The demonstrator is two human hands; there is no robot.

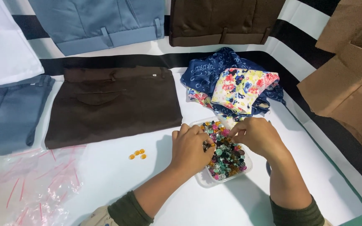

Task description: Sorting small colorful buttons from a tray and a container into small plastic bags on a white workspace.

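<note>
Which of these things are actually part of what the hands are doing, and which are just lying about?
In use:
left hand
right hand
tray of coloured gems
orange gems

Lying about:
brown trousers
blue trousers
floral cloths
plastic bags
cardboard

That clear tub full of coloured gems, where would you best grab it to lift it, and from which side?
Probably by the two long walls of the clear tub, fingers coming down from above at the near end. It is shallow, open-topped and brimful of gems, so it should stay level. The left hand and right hand cover the far half.
</note>
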